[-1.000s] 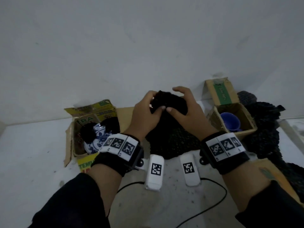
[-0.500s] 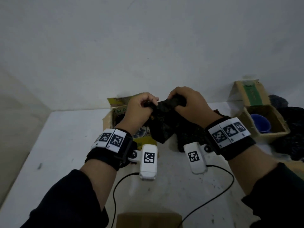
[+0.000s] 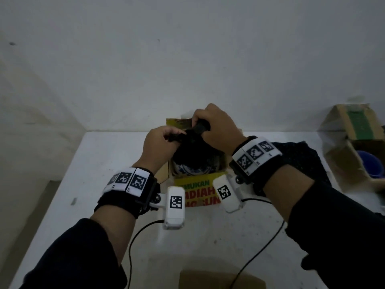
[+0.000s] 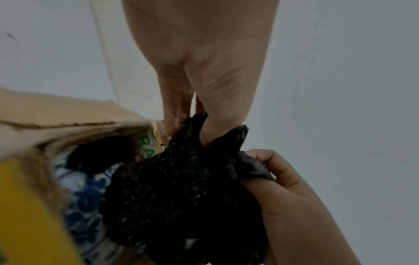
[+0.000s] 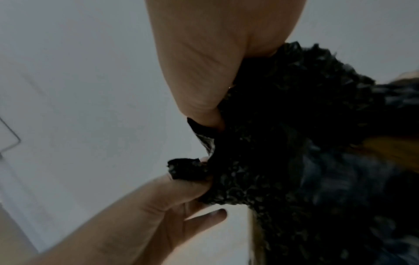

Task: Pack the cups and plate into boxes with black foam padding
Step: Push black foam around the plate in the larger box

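Both hands hold one piece of black foam padding (image 3: 192,142) over an open yellow cardboard box (image 3: 198,180). My left hand (image 3: 164,140) pinches its left edge, and my right hand (image 3: 210,126) grips its bunched top. Under the foam lies a blue-and-white plate (image 3: 191,171), seen also in the left wrist view as the plate (image 4: 88,199) beside the foam (image 4: 181,188). In the right wrist view the foam (image 5: 294,143) fills the right side. A blue cup (image 3: 373,165) sits in a second cardboard box (image 3: 343,159) at the far right.
More black foam (image 3: 302,161) lies on the white table (image 3: 104,163) right of the yellow box. A brown cardboard piece (image 3: 218,278) sits at the near edge. White walls close off the back and left. Cables trail from both wrists.
Both hands have carried the black foam leftward from the table's middle to above the yellow box with the plate. The view has swung left with them.
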The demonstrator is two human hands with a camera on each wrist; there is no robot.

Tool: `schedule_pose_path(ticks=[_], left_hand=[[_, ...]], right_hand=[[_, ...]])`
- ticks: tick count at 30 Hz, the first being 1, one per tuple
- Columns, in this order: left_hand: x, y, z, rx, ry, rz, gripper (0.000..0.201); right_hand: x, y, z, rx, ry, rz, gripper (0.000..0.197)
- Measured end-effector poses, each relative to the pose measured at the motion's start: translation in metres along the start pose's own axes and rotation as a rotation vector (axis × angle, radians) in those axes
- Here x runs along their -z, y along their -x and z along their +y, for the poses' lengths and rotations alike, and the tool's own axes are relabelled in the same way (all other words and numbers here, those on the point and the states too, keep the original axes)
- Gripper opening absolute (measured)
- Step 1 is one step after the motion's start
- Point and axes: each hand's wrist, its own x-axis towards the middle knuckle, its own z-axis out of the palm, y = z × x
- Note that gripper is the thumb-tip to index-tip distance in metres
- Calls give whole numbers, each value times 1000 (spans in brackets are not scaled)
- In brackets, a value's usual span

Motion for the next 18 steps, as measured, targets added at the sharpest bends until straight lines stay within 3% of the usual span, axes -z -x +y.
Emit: schedule_pose_path(ticks=[4,7,12,13,15,18], left_hand=[[6,5,-32,12,-243,-45,23],[7,10,-46,49,-233,-87,39],[-1,20,-46,293,85,-116,59],[-2,22,-45,321,176,-118,59],[-3,24,-41,342,379,-123,52],[-4,30,-45,320,451,-143,42]], right_hand=[[-36,6,7,-64,150,-148,21],[-54,10,12,-75,241,-218,24],[-69,6,12,-163,179,-506,26],[-72,4,12,-200,165,-550,23],[-80,0,12,-327,79,-629,36],[-90,-3,12,-501,-98,-682,38]])
